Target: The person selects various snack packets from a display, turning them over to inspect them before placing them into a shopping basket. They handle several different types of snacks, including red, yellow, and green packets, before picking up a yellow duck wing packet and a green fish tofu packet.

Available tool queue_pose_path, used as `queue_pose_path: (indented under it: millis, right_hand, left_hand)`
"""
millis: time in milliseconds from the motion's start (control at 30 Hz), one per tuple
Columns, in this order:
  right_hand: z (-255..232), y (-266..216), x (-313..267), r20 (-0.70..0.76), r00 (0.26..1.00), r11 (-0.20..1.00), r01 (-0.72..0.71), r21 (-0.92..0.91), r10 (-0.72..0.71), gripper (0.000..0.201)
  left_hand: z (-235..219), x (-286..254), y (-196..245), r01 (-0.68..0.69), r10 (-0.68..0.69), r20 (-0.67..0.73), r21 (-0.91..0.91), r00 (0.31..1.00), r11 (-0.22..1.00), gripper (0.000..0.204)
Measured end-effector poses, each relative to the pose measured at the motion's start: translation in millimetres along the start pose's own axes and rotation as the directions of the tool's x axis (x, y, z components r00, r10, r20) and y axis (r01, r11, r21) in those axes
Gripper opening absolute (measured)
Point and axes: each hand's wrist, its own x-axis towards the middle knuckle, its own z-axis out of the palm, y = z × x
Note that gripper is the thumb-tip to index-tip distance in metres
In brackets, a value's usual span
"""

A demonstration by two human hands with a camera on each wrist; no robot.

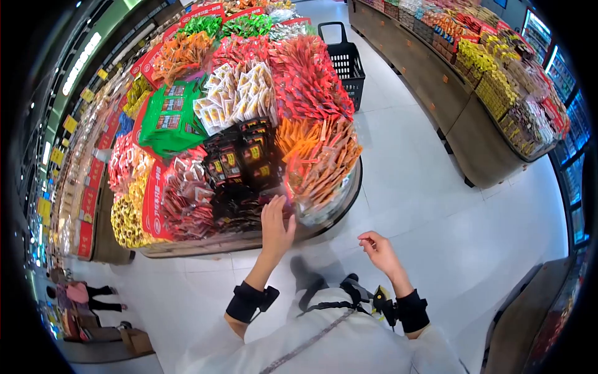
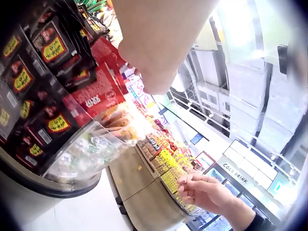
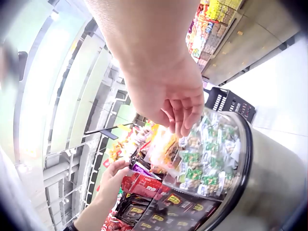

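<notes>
A person's left hand (image 1: pixel 276 219) reaches into a round shop display bin (image 1: pixel 339 198), fingers resting on a red foil snack packet (image 2: pixel 98 91) among black packets (image 1: pixel 240 163). Their right hand (image 1: pixel 376 248) hovers empty, fingers loosely curled.

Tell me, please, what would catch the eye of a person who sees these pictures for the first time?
First, the big round display stand in the middle of the shop floor, heaped with bright snack packets in red, orange, green and black. At its near edge the left hand reaches among the black packets with yellow labels, while the right hand hangs over the pale floor holding nothing. Behind the stand is a black plastic shopping basket.
</notes>
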Motion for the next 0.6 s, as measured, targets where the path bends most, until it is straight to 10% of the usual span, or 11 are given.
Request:
queue_pose_path:
  millis: [600]
  right_hand:
    - [-138,75,51,-0.132,0.985,0.991,-0.103,0.089,0.114,0.013]
  left_hand:
    - [121,120,118,-0.134,0.162,0.091,-0.26,0.982,0.956,0.048]
